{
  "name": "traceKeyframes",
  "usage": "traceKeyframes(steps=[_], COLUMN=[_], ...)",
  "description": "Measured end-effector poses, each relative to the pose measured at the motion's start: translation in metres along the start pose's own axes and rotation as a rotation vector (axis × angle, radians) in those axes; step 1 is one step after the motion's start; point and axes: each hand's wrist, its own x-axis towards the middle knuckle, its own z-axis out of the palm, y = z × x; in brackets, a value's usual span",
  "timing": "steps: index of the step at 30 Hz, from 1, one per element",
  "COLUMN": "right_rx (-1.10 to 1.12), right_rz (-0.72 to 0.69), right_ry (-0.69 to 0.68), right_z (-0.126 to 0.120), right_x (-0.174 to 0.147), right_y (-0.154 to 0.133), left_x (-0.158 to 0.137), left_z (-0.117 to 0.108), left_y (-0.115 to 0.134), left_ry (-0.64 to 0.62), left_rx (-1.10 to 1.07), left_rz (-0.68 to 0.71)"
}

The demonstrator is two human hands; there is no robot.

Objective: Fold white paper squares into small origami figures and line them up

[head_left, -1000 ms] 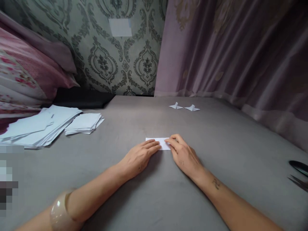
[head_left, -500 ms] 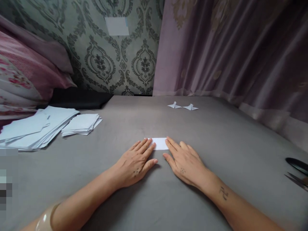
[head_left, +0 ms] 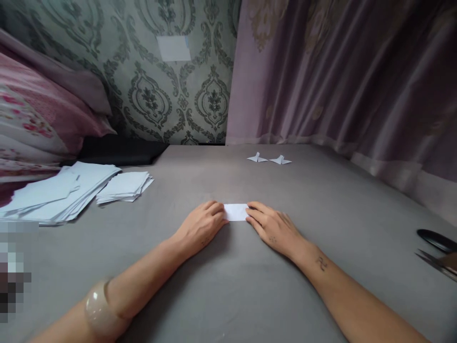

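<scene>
A small folded white sheet of paper [head_left: 235, 212] lies on the grey surface between my two hands. My left hand [head_left: 203, 224] grips its left end, fingers curled over the top and thumb at the near edge. At the right end, my right hand [head_left: 272, 225] pinches the paper between its fingers and thumb. Only the middle of the strip shows; both ends are hidden under my fingers. A pale bangle [head_left: 102, 312] is around my left forearm.
Two folded paper figures [head_left: 257, 157] stand at the back. On the left are a stack of small paper squares [head_left: 124, 185] and a pile of larger sheets [head_left: 67, 195]. A dark-bladed pair of scissors or similar tool [head_left: 437, 262] lies at the right edge, beside a black oval object [head_left: 437, 240].
Both hands have gone from lying flat on the paper to gripping its ends, thumbs drawn in to the near edge. The camera view has shifted slightly.
</scene>
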Motion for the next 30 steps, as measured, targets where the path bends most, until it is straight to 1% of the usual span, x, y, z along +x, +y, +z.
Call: traceKeyframes(steps=[2,3,5,6,8,10,12,13,15,17,19,21,22,24,25,27,30], right_rx=[0.034,0.068,0.169,0.229,0.346,0.458,0.586,0.668,0.852,1.004,1.079,1.085,1.064,0.941,0.841,0.602,0.326], right_rz=[-0.005,0.009,0.050,0.063,0.058,0.057,0.096,0.131,0.207,0.267,0.287,0.286,0.286,0.257,0.216,0.088,-0.093], right_ry=[0.030,0.052,0.104,0.133,0.208,0.312,0.382,0.381,0.306,0.200,0.105,0.052,0.060,0.149,0.213,0.318,0.369], right_z=[0.001,0.001,0.002,0.002,0.001,-0.002,-0.007,-0.011,-0.017,-0.020,-0.020,-0.016,-0.014,-0.010,-0.008,-0.005,-0.002], right_x=[0.000,0.000,0.001,0.002,0.004,0.007,0.009,0.009,0.009,0.009,0.008,0.007,0.007,0.006,0.005,0.003,-0.001], right_y=[0.000,0.000,-0.001,-0.002,-0.004,-0.006,-0.008,-0.009,-0.011,-0.014,-0.016,-0.017,-0.017,-0.017,-0.017,-0.017,-0.020], left_x=[0.001,0.001,0.002,0.002,0.003,0.004,0.006,0.006,0.008,0.009,0.009,0.009,0.008,0.007,0.007,0.006,0.005], left_z=[0.000,0.000,-0.001,-0.003,-0.007,-0.014,-0.022,-0.026,-0.032,-0.034,-0.033,-0.028,-0.026,-0.020,-0.017,-0.014,-0.013], left_y=[0.002,0.004,0.006,0.007,0.009,0.013,0.020,0.024,0.032,0.038,0.040,0.039,0.037,0.033,0.031,0.026,0.024], left_ry=[-0.050,-0.061,-0.030,0.016,0.136,0.226,0.217,0.193,0.130,0.080,0.050,0.039,0.048,0.105,0.142,0.204,0.236], left_rx=[0.036,0.047,0.013,-0.044,-0.236,-0.508,-0.822,-0.975,-1.208,-1.357,-1.436,-1.465,-1.472,-1.503,-1.530,-1.588,-1.636], left_rz=[0.043,0.040,-0.008,-0.049,-0.185,-0.383,-0.568,-0.636,-0.719,-0.761,-0.781,-0.798,-0.814,-0.871,-0.904,-0.966,-1.002])
